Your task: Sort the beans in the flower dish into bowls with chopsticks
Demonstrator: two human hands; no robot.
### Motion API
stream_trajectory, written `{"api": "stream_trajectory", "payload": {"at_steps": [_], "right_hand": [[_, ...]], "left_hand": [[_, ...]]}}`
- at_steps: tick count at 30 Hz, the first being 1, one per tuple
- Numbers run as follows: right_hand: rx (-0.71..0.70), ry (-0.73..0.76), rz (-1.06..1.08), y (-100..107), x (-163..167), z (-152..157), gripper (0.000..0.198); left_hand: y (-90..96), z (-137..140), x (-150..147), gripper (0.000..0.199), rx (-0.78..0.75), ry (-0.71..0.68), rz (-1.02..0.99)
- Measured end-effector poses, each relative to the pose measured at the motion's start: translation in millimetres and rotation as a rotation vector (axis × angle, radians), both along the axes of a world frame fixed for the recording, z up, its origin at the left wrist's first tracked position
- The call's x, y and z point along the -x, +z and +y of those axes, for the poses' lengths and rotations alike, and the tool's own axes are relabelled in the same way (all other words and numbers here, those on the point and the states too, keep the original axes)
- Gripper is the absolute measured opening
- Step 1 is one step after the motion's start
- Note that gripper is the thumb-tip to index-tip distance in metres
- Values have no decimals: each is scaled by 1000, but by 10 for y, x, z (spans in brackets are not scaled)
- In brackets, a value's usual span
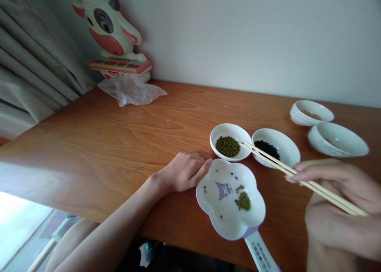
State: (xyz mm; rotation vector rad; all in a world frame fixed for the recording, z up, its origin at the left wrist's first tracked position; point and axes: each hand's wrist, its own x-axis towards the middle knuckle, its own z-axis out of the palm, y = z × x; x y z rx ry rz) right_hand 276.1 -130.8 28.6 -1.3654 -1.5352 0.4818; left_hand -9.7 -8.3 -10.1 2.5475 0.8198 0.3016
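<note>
My right hand (342, 200) is closed around a pair of light wooden chopsticks (297, 176). Their tips reach left to the rim of a white bowl of mung beans (228, 146); I cannot tell whether a bean is between them. A white bowl of black beans (287, 147) lies partly behind the sticks. On the table my left hand (187, 172) rests with curled fingers, its thumb at the rim of a flower-shaped white pan (208, 212). Inside the pan, a small heap of mung beans (244, 201) sits right of a printed cartoon figure. Its handle points toward me.
Two more white bowls stand at the right, one farther back (297, 115) with yellowish grains, one nearer (351, 145). A crumpled clear plastic bag (133, 92) and a cow-shaped toy keyboard (119, 66) sit by the wall. The wooden table's (104, 145) edge runs along the left.
</note>
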Motion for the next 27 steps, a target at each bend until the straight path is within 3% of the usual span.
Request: {"api": "stream_trajectory", "payload": {"at_steps": [1, 4, 8, 15, 20, 27], "right_hand": [[-61, -199, 48, 34, 57, 43, 81], [-122, -278, 65, 101, 140, 114, 74], [-92, -86, 132, 154, 153, 72, 75], [307, 277, 146, 177, 529, 70, 80], [302, 411, 30, 174, 658, 103, 72], [292, 413, 13, 162, 702, 99, 68]], "left_hand": [[-3, 1, -1, 53, -5, 1, 0], [-2, 0, -2, 54, -9, -2, 3], [7, -2, -2, 53, -12, -11, 12], [-12, 6, -1, 51, -19, -8, 30], [2, 6, 1, 50, -17, -23, 20], [40, -2, -11, 49, 2, -13, 13]]}}
